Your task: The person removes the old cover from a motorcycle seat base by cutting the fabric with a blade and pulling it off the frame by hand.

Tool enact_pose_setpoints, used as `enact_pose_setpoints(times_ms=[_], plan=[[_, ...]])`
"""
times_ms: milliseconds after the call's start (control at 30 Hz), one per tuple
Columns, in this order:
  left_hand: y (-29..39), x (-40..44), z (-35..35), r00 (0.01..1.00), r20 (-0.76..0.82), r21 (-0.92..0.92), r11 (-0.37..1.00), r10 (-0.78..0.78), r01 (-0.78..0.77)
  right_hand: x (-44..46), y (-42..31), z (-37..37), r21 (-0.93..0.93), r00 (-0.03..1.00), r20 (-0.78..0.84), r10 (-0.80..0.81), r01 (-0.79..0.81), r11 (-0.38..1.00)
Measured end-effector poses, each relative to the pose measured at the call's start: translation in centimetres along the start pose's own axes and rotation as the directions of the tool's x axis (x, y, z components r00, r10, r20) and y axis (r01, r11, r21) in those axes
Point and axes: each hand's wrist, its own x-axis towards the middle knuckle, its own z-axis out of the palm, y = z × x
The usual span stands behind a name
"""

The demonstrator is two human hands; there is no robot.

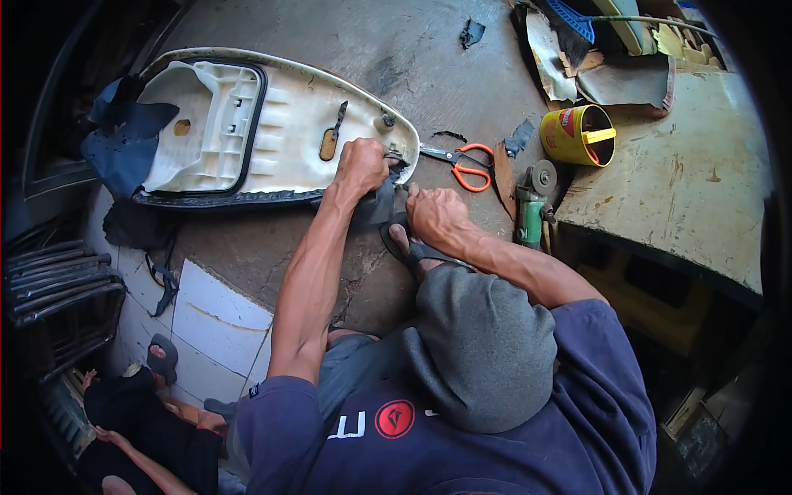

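A motorcycle seat [289, 136] lies upside down, its pale plastic base facing up and a black cover [375, 208] along its near edge. My left hand [363, 167] is closed at the narrow right end of the seat, gripping dark cover material there. Just right of it, my right hand [441, 218] makes a fist at the cover, beside the seat tip. Fingers hide the exact grip of both hands. On the base lies a dark pointed tool [332, 132] with a brown handle-like part. Scissors with orange handles [472, 172] rest beyond the tip.
A green angle grinder [530, 210] and a yellow bucket [563, 130] stand at right, beside a wooden bench [660, 181]. Scraps [615, 82] lie at upper right. My sandalled foot [403, 243] is below the hands. Another person [148, 421] sits at lower left, near stacked metal frames [62, 285].
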Motion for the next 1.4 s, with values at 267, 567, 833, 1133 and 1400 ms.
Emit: enact_pose_setpoints(times_ms=[267, 567, 833, 1133, 1400], plan=[[-0.2, 1.0, -1.2, 1.000, 0.007, -0.025, 1.000, -0.009, 0.009, -2.2, 2.3, 3.4, 0.533, 0.991, -0.110, 0.081, -0.010, 0.846], [0.6, 0.9, -1.2, 0.995, 0.066, -0.042, 0.996, -0.078, 0.081, -2.0, 3.1, -0.1, 0.016, 0.992, -0.125, 0.009, -0.007, 1.000], [0.5, -0.5, -0.5, 0.992, 0.045, -0.120, 0.986, -0.115, 0.119, -2.0, 4.3, 0.5, 0.420, 0.994, -0.035, 0.108, -0.084, 0.903], [1.5, -2.3, 1.3, 0.964, -0.242, -0.057, 0.990, 0.109, -0.126, -1.2, 4.9, 0.1, 0.174, 0.937, -0.300, 0.180, -0.132, 0.976], [1.3, -4.3, 4.0, 0.838, -0.538, -0.660, 0.663, -0.088, -0.354, 0.3, 4.7, 2.3, 0.111, 0.912, -0.383, 0.144, -0.109, 0.988]])
